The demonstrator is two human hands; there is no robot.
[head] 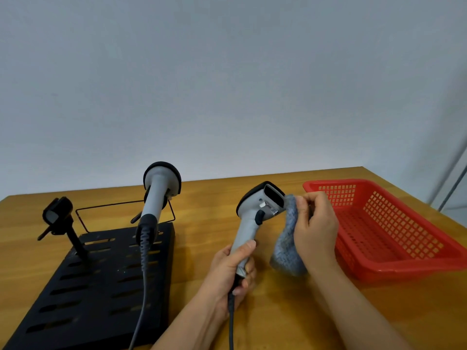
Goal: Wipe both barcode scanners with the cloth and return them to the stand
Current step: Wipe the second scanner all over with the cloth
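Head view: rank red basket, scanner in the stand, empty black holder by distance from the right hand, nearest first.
From the right hand, which pinches the cloth:
1. Red basket: just to its right, nearly touching.
2. Scanner in the stand: well to the left, upright at the stand's back edge.
3. Empty black holder: farthest, at the stand's far left corner.

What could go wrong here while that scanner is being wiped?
The left hand grips the held scanner only low on its handle, so pressure from the cloth in the right hand might twist it loose. Its cable hangs down and could snag when it goes back to the stand.
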